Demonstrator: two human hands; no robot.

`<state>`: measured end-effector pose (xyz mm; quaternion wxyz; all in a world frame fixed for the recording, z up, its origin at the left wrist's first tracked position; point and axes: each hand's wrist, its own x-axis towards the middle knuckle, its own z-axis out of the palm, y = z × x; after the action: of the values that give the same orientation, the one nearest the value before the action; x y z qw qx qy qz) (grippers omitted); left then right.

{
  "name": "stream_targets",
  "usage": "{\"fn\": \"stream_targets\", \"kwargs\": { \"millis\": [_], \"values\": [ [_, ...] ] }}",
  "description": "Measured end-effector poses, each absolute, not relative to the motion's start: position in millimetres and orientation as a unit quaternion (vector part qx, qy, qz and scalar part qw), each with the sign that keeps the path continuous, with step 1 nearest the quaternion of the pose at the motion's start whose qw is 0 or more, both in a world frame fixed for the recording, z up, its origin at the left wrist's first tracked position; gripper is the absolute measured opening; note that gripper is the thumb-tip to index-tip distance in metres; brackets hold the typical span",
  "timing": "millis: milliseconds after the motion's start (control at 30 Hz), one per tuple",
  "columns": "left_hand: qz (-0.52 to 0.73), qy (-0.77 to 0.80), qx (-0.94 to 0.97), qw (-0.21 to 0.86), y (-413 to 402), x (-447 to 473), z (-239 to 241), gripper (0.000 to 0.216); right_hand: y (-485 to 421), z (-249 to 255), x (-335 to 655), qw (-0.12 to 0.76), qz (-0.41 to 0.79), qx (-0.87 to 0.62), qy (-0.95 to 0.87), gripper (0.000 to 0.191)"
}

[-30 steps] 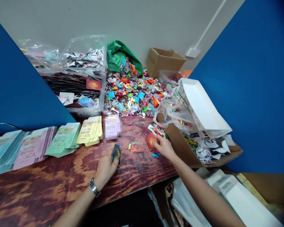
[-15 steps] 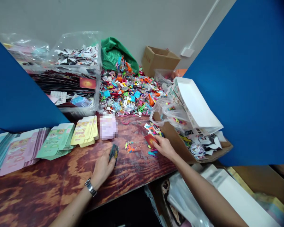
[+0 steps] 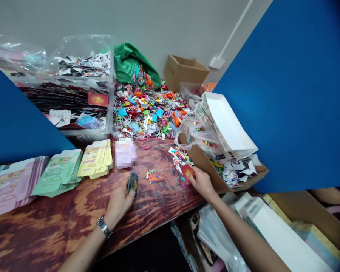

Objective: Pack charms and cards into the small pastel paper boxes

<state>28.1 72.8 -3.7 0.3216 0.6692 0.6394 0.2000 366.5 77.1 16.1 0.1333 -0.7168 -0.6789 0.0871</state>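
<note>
Nearest the front edge of the wooden table (image 3: pixel 73 211), the left hand (image 3: pixel 119 200) is closed on a small dark stack of cards (image 3: pixel 132 183), which stands on its edge on the tabletop with fingertips pinching its sides. To its right, the right hand (image 3: pixel 202 184) pinches a red card (image 3: pixel 187 172) low over the table, just beside the tilted cardboard box (image 3: pixel 201 158). A scatter of coloured bits (image 3: pixel 152 175) lies between the hands, and loose stickers (image 3: pixel 180 155) lie just beyond the red card. Risks noted:

- The fingertip hold could let the stack fan out or topple.
- The red card could slip in among the stickers.
- The box appears to overhang the table's edge, though its support is hard to see, so a forearm nudge could spill it.
- Farther back, the trinket heap (image 3: pixel 150 109) could slide forward.
</note>
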Motion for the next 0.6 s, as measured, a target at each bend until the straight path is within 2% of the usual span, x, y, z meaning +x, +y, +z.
{"fn": "stream_targets", "kwargs": {
  "millis": [100,267,600],
  "values": [
    [0.207,0.639,0.669,0.318,74.2,29.3,-4.8,0.036,76.8,23.7,370.0,0.148,0.077,-0.722,-0.672,0.029],
    [0.221,0.624,0.675,0.326,75.3,31.6,-8.6,0.037,73.2,33.7,360.0,0.156,0.124,-0.716,-0.669,0.027],
    [0.221,0.631,0.667,0.329,76.4,30.6,-9.2,0.039,60.3,17.7,362.7,0.157,0.196,-0.736,-0.629,0.025]
  ]
}}
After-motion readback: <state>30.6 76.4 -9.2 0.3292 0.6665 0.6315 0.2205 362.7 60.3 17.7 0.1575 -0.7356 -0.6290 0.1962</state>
